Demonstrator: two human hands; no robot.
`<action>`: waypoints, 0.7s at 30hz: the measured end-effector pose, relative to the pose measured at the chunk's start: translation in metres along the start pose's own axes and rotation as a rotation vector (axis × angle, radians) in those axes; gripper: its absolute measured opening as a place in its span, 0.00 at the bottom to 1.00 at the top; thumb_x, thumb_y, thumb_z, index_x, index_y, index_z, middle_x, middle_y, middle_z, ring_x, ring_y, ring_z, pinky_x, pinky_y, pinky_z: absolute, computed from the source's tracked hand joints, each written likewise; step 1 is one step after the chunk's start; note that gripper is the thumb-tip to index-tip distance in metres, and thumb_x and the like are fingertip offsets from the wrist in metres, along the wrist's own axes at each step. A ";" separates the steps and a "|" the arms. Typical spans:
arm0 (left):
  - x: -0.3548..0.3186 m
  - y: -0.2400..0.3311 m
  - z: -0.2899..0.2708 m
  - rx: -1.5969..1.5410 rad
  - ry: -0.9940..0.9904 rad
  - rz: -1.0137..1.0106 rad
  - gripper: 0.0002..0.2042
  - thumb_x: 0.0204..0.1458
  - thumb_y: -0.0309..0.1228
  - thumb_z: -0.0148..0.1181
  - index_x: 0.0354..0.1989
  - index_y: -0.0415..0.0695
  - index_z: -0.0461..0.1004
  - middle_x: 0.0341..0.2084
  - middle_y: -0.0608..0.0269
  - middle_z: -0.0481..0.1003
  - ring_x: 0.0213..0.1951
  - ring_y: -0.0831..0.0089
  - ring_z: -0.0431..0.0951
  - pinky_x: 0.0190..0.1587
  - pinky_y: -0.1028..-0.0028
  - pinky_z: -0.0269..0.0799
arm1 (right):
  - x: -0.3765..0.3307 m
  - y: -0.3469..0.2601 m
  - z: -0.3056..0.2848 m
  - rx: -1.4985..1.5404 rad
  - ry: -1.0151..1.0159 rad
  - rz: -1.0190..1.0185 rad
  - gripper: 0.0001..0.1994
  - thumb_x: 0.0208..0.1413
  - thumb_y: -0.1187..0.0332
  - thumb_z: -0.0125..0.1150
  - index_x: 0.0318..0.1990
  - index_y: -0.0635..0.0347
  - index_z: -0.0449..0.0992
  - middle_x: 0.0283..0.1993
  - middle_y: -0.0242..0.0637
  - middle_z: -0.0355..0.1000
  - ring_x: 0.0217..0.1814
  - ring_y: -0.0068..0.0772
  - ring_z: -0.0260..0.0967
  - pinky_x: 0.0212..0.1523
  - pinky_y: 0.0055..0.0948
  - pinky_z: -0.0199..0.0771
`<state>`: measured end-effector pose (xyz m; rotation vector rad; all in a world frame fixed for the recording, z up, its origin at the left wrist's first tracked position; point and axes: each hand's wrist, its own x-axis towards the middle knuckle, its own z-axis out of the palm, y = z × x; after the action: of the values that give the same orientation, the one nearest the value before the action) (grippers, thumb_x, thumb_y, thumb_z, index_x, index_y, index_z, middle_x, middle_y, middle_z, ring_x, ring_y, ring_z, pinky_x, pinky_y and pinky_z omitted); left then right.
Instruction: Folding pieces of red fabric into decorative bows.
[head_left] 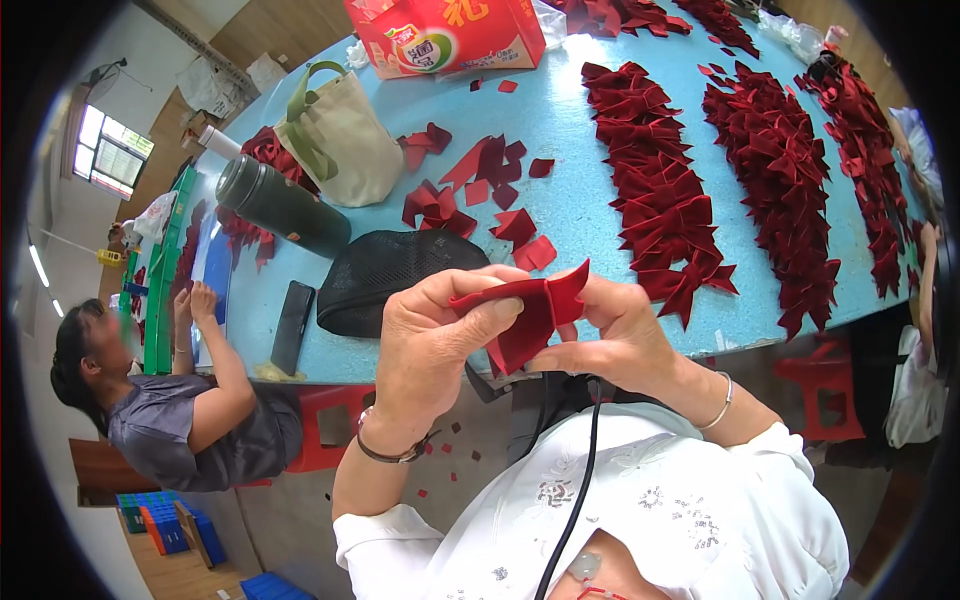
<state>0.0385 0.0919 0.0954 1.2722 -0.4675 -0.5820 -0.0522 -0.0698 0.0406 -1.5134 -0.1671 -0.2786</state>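
Pinching folded red fabric piece (530, 315) between left hand (435, 345) and right hand (625, 335), both closed on it, keeping the crease from springing open | lying just beyond: black mesh pouch (385, 275) | farther out, right: rows of finished red bows (660, 190) on blue table (575, 215)

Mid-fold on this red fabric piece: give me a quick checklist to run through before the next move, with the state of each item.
1. Both hands on the piece: ok. The left hand and right hand pinch the red fabric piece between fingertips.
2. Piece off the table: ok, held in the air in front of the blue table.
3. Fold even: cannot tell, fingers cover the middle.
4. Loose cut pieces within reach: ok, red fabric scraps lie just beyond the black mesh pouch.
5. Room near the rows of finished red bows: ok, bare table shows beside them.
6. Co-worker apart from the hands: ok, seated far left.
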 end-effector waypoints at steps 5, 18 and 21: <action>-0.005 0.000 -0.004 0.032 -0.005 -0.012 0.07 0.49 0.22 0.64 0.35 0.36 0.76 0.30 0.61 0.78 0.32 0.80 0.76 0.37 0.81 0.72 | -0.004 0.006 0.014 0.287 -0.028 0.174 0.13 0.45 0.76 0.69 0.40 0.66 0.77 0.35 0.35 0.77 0.35 0.19 0.72 0.37 0.21 0.73; -0.018 0.011 0.002 0.417 -0.271 0.437 0.09 0.37 0.18 0.66 0.30 0.38 0.77 0.35 0.53 0.76 0.37 0.65 0.76 0.41 0.70 0.72 | -0.001 0.003 0.016 -0.374 0.193 -0.360 0.12 0.42 0.78 0.67 0.38 0.61 0.80 0.32 0.35 0.75 0.29 0.23 0.72 0.33 0.21 0.72; -0.025 0.012 0.000 0.614 -0.378 0.670 0.11 0.32 0.19 0.67 0.29 0.42 0.80 0.37 0.53 0.75 0.40 0.63 0.74 0.44 0.64 0.71 | -0.003 -0.006 0.009 -0.505 0.209 -0.503 0.15 0.38 0.79 0.65 0.39 0.60 0.79 0.32 0.36 0.73 0.27 0.25 0.71 0.29 0.22 0.71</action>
<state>0.0214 0.1098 0.1074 1.4643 -1.4020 -0.0913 -0.0557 -0.0606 0.0461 -1.9124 -0.3286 -0.9325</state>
